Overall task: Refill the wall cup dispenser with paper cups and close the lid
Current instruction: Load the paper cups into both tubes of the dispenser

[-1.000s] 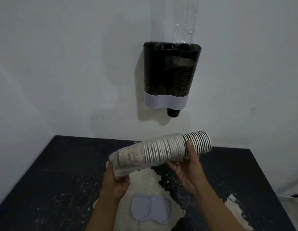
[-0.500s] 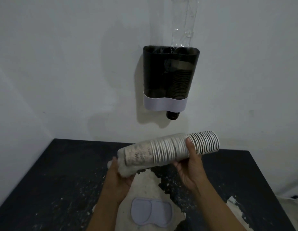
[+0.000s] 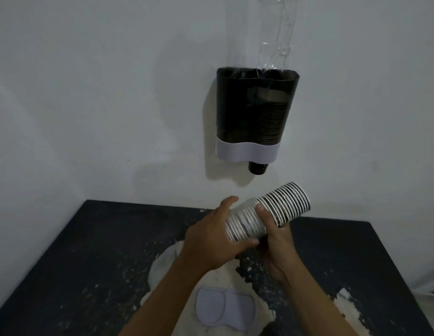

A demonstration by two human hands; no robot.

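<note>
Two hands on one stack of paper cups (image 3: 271, 212), held in the air over the desk (image 3: 94, 251), below the wall dispenser (image 3: 256, 112).

Left to right: left hand (image 3: 211, 241) wraps the lower left end of the stack, fingers curled over the top, thumb underneath. That end looks pale and filmy, maybe wrap; can't tell for sure. Right hand (image 3: 275, 241) grips the stack from below near its middle, thumb up across the rims. So both hands are clamped on the stack. The upper right end, with its black-and-white striped rims, sticks out bare and tilts up toward the dispenser.

Dispenser: dark see-through body, pale band at the bottom, top open. Right column already holds some cups, one cup bottom (image 3: 257, 168) poking out below the band. Left column looks empty, though it's dark in there. A clear plastic sleeve (image 3: 276, 32) rises from the open top against the wall.

Lid (image 3: 225, 307) lies flat on the desk, near edge, between the forearms, well apart from the dispenser.

Progress, as I judge it: early-middle. Lid is off, stack is in hand, right column part filled. Left to do: free the stack of any wrap, lift it and drop it in from the top, probably the left column, deal with the plastic sleeve, then pick up the lid and fit it on.
</note>
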